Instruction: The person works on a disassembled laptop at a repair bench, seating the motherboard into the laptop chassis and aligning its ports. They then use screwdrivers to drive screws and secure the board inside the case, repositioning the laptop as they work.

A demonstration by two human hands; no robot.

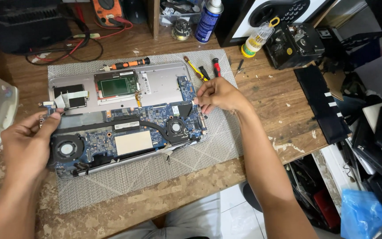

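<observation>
An opened silver laptop base (pixel 160 86) lies on a grey mat (pixel 124 181), its blue circuit board (pixel 155 117), two black fans and a copper heat pipe exposed. My left hand (pixel 25 148) pinches the left end of the board beside the left fan (pixel 67 148), near a small daughter board with a flat white cable. At the right edge of the board my right hand (pixel 219 95) presses with bent fingertips, beside the right fan (pixel 175 127). Neither hand holds a tool.
An orange-handled screwdriver (pixel 127 65), a yellow tool (pixel 194 68) and a red-handled one (pixel 216 67) lie at the mat's far edge. A spray can (pixel 208 20), small oil bottle (pixel 257 39), multimeter with leads, and black parts surround the wooden bench. A long black battery (pixel 321 102) lies at right.
</observation>
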